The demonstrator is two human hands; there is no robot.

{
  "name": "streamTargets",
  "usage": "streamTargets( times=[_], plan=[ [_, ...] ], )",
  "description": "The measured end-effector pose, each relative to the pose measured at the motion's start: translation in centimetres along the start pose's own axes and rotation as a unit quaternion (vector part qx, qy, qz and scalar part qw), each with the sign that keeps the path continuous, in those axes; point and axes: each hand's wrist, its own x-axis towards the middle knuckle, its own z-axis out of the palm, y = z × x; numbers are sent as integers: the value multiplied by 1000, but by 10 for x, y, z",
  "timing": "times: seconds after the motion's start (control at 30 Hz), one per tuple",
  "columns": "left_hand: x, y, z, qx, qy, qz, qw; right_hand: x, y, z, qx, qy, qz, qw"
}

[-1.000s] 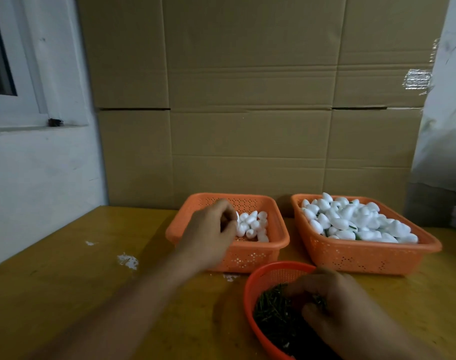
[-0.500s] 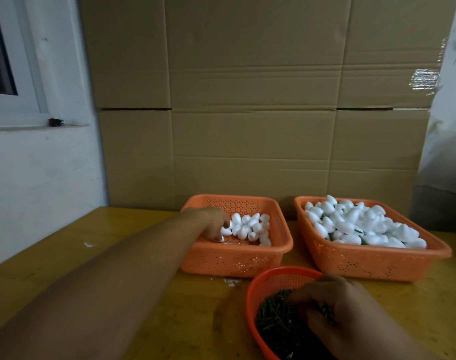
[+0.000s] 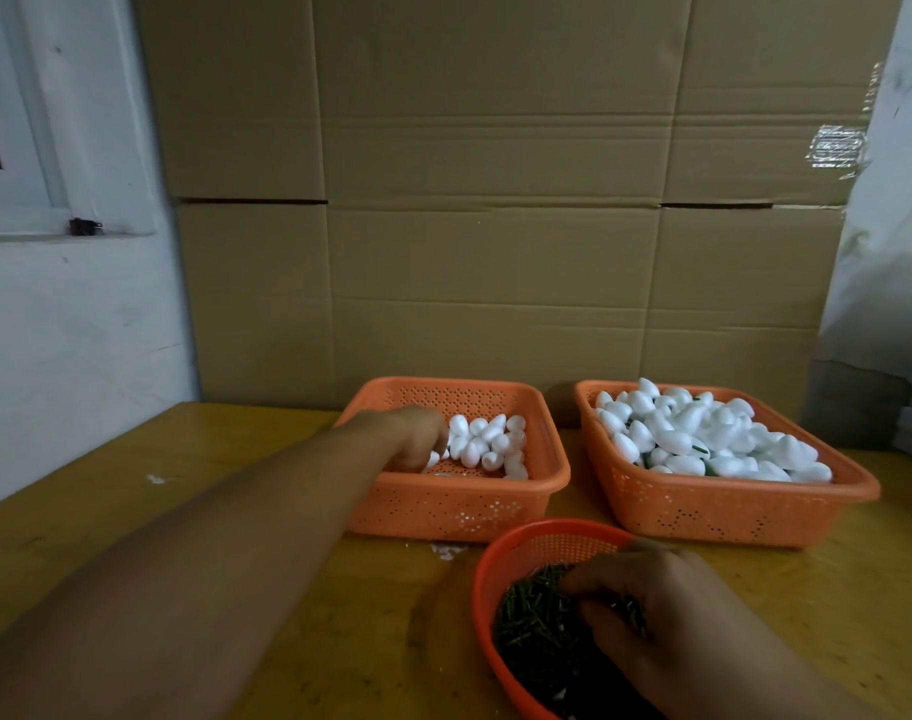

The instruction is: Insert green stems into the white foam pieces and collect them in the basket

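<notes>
A: Item one, containers on the bench (image 3: 131, 553)?
B: Three. A square orange basket (image 3: 539, 491) at centre frame, part filled with plain white foam pieces (image 3: 487, 444) heaped toward its right side. A second square orange basket (image 3: 729, 511) at right of centre, heaped with white foam pieces (image 3: 703, 439); bits of green show between some of them. A round red-orange strainer bowl (image 3: 526, 553) at lower centre, holding a dark pile of green stems (image 3: 531, 615).

A: Item two, hands?
B: Left hand (image 3: 417, 439) reaches into the centre basket, fingers curled down among the foam pieces at their left edge. Whether its grip has closed on a piece, I cannot tell; the fingertips are hidden. Right hand (image 3: 651, 610) lies over the round bowl, fingers bent into the stems, grip pinching some of them.

A: Item three, surroundings?
B: Cardboard sheets (image 3: 495, 200) stand behind the baskets across the upper frame. White wall (image 3: 69, 345) and a window frame (image 3: 38, 148) at upper left. White crumbs (image 3: 446, 550) on the bench just in front of the centre basket.
</notes>
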Motion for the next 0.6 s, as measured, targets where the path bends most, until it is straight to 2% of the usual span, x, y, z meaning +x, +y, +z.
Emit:
streamTargets(
  times=[0.2,0.4,0.6],
  plan=[
    [-13,12,-11,-166,104,45,980,-1,0,1,-5,-1,4,1000],
    [-66,32,-20,-362,184,96,909,0,-1,-1,-3,-2,2,1000],
    [-109,52,3,-471,192,172,843,-2,1,2,-3,-2,-6,1000]
  ],
)
